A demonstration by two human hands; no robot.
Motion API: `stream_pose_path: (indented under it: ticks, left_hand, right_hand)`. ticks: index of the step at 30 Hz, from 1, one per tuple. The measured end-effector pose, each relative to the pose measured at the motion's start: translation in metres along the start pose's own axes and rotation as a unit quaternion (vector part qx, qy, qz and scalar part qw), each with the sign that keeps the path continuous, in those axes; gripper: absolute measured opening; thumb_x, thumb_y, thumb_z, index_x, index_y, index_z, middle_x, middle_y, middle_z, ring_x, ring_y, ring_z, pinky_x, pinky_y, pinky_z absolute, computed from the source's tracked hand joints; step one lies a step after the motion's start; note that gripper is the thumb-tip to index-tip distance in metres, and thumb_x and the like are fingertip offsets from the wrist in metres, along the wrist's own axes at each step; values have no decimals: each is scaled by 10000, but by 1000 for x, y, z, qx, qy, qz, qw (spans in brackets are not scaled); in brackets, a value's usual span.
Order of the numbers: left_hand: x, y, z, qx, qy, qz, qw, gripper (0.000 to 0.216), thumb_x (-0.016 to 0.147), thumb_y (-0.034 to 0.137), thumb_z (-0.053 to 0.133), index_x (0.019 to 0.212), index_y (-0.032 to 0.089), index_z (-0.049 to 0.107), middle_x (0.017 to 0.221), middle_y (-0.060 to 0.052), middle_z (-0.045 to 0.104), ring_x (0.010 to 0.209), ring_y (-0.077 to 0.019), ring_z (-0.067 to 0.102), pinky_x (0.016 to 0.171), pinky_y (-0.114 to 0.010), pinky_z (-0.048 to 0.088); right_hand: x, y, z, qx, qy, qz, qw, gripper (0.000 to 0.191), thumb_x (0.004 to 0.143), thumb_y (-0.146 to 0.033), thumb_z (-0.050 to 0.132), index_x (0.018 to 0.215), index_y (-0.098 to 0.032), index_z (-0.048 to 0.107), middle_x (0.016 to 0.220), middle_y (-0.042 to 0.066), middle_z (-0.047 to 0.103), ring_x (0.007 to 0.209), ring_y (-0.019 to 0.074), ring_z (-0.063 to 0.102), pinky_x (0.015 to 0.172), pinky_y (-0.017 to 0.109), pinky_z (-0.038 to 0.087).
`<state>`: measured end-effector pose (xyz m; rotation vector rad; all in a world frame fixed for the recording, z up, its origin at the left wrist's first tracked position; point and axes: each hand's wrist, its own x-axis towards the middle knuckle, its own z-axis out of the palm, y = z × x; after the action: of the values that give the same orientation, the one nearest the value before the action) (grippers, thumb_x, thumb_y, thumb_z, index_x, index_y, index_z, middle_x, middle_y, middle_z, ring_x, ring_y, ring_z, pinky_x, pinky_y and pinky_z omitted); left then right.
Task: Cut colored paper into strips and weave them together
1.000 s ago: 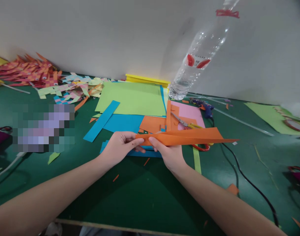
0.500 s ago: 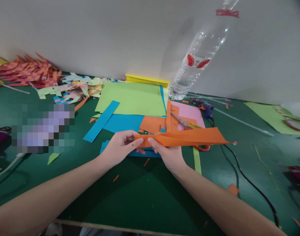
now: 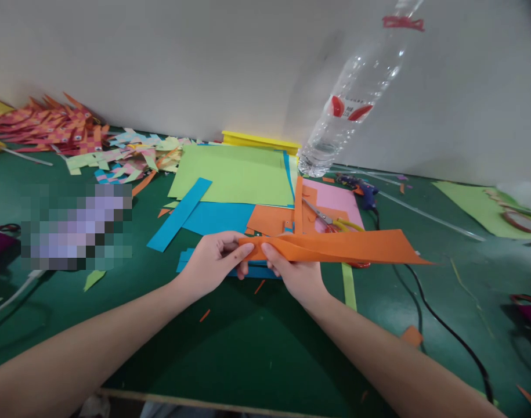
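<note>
A folded orange paper sheet [image 3: 343, 247] is held just above the green table [image 3: 256, 342], stretching out to the right. My left hand [image 3: 215, 258] pinches its left tip between thumb and fingers. My right hand [image 3: 293, 273] grips the same sheet a little further right, thumb on top. Under the paper lie scissors [image 3: 330, 220] with yellow and red handles, partly hidden by the orange sheet. Blue paper pieces [image 3: 252, 271] lie directly beneath my hands.
Light green sheets [image 3: 234, 174], blue strips [image 3: 180, 213], pink paper [image 3: 335, 197] and orange pieces [image 3: 269, 219] lie behind my hands. A clear plastic bottle [image 3: 352, 96] stands by the wall. Woven paper shapes [image 3: 51, 128] pile at far left. A blue glue gun [image 3: 363, 188] with black cable [image 3: 439, 322] lies right.
The orange sheet's right end has flattened and swung slightly down and outward to the right. Both hands stay in nearly the same place, still pinching its left end.
</note>
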<state>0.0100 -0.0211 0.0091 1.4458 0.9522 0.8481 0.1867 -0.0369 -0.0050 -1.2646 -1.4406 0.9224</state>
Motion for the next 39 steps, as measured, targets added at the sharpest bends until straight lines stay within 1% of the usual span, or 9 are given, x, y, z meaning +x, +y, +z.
stream_pose_path:
  ticks: [2, 6, 13, 17, 22, 25, 29, 33, 39]
  left_hand:
    - [0, 0, 0, 4, 2, 1, 1000, 239, 893, 368, 575, 847, 141, 635, 556, 21, 628, 489, -105, 603, 550, -213, 516]
    - [0, -2, 0, 6, 1, 6, 1000, 245, 880, 379, 587, 897, 141, 642, 604, 8, 657, 544, -119, 637, 590, -231, 530]
    - [1, -1, 1, 7, -2, 13, 1000, 256, 890, 366, 572, 951, 131, 651, 626, 6, 657, 585, -122, 645, 628, -236, 534]
    - [0, -1, 1, 18, 1, 11, 1000, 269, 892, 382, 571, 975, 136, 644, 626, 6, 654, 602, -132, 650, 636, -248, 533]
    - [1, -1, 1, 15, 3, 12, 1000, 267, 883, 401, 578, 925, 144, 635, 624, 5, 647, 596, -130, 640, 634, -250, 528]
    - [1, -2, 1, -12, -6, 8, 1000, 277, 869, 421, 598, 888, 147, 628, 611, 17, 631, 552, -108, 608, 600, -231, 512]
    - [1, -2, 0, -81, -34, -23, 996, 315, 850, 461, 626, 854, 147, 605, 602, 28, 623, 461, -78, 549, 482, -195, 449]
    - [1, -3, 1, -89, -79, -52, 992, 252, 821, 364, 684, 870, 130, 605, 652, 1, 678, 456, -75, 596, 449, -165, 418]
    - [2, -7, 2, -112, -90, -71, 987, 187, 822, 281, 689, 889, 115, 633, 745, -40, 735, 605, -116, 698, 555, -184, 521]
  right_hand:
    - [0, 0, 0, 2, 2, 7, 1000, 276, 825, -412, 641, 638, -229, 552, 521, -35, 531, 466, 105, 498, 447, 259, 446]
    - [-1, -1, 0, -7, 21, 11, 1000, 286, 805, -425, 660, 625, -224, 563, 519, -30, 538, 458, 104, 500, 415, 249, 438]
    - [0, -2, 0, -10, 32, 4, 999, 278, 787, -396, 684, 600, -226, 568, 529, -27, 551, 470, 110, 513, 443, 264, 454]
    - [0, -1, 0, -13, 31, -9, 999, 288, 789, -408, 680, 589, -234, 566, 536, -19, 558, 511, 139, 560, 470, 283, 477]
    - [1, -1, 0, -13, 31, -13, 999, 296, 788, -417, 680, 587, -239, 555, 542, -19, 557, 545, 155, 588, 510, 301, 500]
    - [2, 0, -1, -3, 25, -18, 1000, 298, 787, -420, 680, 589, -241, 546, 547, -24, 543, 536, 149, 575, 514, 303, 501]
    - [2, 0, -1, 23, 9, -19, 1000, 274, 788, -391, 683, 604, -238, 550, 559, -32, 538, 517, 134, 556, 520, 300, 497]
    - [0, -3, 0, 36, -8, -5, 999, 244, 792, -383, 679, 642, -236, 556, 550, -39, 538, 512, 131, 551, 521, 296, 492]
    - [-2, -4, 1, 41, -19, -7, 999, 243, 797, -358, 671, 628, -236, 545, 591, -29, 578, 575, 145, 597, 563, 301, 513]
